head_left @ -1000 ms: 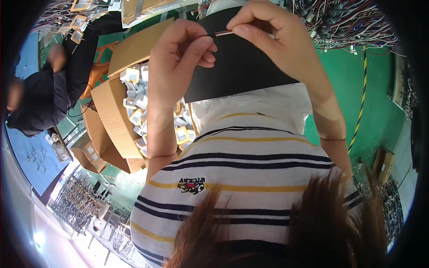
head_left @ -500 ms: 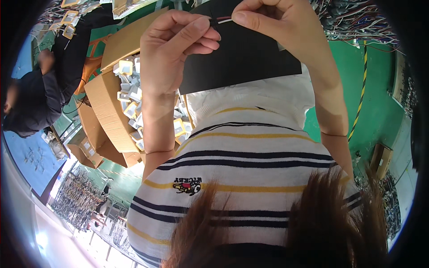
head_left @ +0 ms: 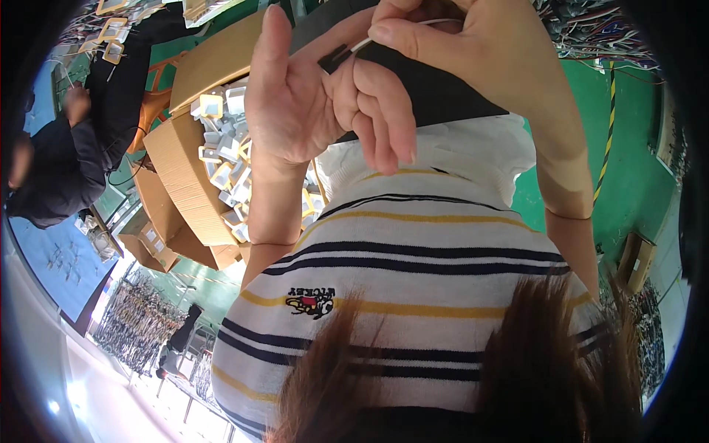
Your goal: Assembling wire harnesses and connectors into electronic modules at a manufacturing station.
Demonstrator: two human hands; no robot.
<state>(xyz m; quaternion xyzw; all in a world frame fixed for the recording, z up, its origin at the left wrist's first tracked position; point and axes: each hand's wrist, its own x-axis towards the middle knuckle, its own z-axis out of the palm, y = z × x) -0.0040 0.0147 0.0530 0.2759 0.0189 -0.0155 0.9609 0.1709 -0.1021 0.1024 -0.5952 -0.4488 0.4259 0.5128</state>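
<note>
My left hand (head_left: 314,107) is turned palm up below the dark board or sheet's far side, its thumb sticking up and its fingers apart. Against its fingers lies a small black connector (head_left: 336,59), not pinched by the thumb. A thin white wire (head_left: 362,46) runs from that connector to my right hand (head_left: 473,63), whose thumb and forefinger close on it. More of the wire shows beyond the right fingertips. Beneath both hands is a flat black sheet (head_left: 450,100) over my lap.
To the left stands a cardboard box (head_left: 188,177) filled with small white and yellow-edged housings (head_left: 229,159). Bundled wires (head_left: 591,33) hang at the upper right. A person in dark clothes (head_left: 63,173) sits at a blue table (head_left: 63,258) on the far left.
My left hand has gone from a pinch by the connector to spread fingers, palm up. The right hand still pinches the wire and has shifted slightly right.
</note>
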